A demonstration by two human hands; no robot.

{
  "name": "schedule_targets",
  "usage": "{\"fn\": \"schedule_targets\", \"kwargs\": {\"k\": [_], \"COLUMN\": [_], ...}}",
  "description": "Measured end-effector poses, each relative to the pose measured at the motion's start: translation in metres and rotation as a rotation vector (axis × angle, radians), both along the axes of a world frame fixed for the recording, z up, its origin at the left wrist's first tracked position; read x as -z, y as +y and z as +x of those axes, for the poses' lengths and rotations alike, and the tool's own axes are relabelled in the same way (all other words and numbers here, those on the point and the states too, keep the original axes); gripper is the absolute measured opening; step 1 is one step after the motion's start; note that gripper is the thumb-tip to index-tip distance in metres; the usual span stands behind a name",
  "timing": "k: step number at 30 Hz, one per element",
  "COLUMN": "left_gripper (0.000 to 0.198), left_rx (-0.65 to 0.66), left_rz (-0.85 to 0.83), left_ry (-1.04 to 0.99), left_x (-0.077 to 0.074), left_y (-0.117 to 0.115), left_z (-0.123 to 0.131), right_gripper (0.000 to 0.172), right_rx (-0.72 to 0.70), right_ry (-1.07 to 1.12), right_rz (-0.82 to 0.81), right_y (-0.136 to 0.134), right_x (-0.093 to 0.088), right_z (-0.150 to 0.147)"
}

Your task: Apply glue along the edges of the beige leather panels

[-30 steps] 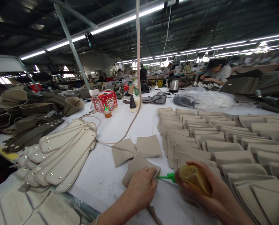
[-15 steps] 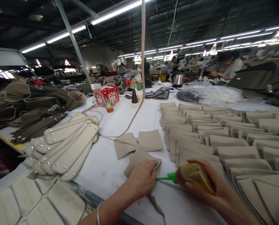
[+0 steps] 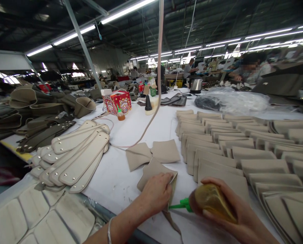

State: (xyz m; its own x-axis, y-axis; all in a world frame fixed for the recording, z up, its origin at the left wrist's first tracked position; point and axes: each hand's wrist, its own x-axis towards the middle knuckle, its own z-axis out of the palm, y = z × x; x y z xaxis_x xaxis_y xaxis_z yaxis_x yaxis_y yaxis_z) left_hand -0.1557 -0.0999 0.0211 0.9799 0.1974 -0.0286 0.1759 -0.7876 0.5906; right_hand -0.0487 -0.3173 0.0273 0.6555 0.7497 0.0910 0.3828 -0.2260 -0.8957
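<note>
My left hand [image 3: 157,189] lies on a beige leather piece [image 3: 151,169], its fingers curled and pinching the folded right edge. In my right hand [image 3: 232,203] is a squeeze glue bottle [image 3: 214,201], tipped sideways and filled with amber liquid. Its green nozzle [image 3: 180,205] points left, with the tip at the lower part of the folded edge, just beside my left hand. Two more flat beige pieces [image 3: 165,150] spread out just beyond. A narrow strip [image 3: 173,223] hangs toward me from under the left hand.
Rows of folded beige pieces [image 3: 258,154] cover the right side. Studded cream panels [image 3: 83,157] are stacked at left. A hanging hose [image 3: 156,112] crosses the table. Farther back stand a red box [image 3: 117,101], a small glue bottle [image 3: 120,115] and a kettle [image 3: 196,86]. A co-worker [image 3: 250,69] sits behind.
The nozzle tip has slid down along the folded edge toward me, as the right hand lowered the bottle slightly. My left hand keeps its hold. The whole view has shifted a little.
</note>
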Motion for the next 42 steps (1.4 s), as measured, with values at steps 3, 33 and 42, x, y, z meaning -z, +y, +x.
{"fn": "schedule_targets", "kwargs": {"k": [3,33,42], "left_gripper": [0.043,0.043,0.043], "left_rx": [-0.005,-0.019,-0.01], "left_rz": [-0.001,0.037,0.027], "left_ry": [-0.007,0.041,0.029], "left_x": [0.001,-0.001,0.0], "left_y": [0.0,-0.003,-0.002], "left_z": [0.0,0.0,0.0], "right_gripper": [0.049,0.053,0.056], "right_rx": [0.001,0.144,0.092], "right_ry": [-0.052,0.102,0.112], "right_rz": [0.003,0.055,0.038], "right_y": [-0.002,0.003,0.001], "right_x": [0.004,-0.008,-0.001], "right_z": [0.003,-0.005,0.001]}}
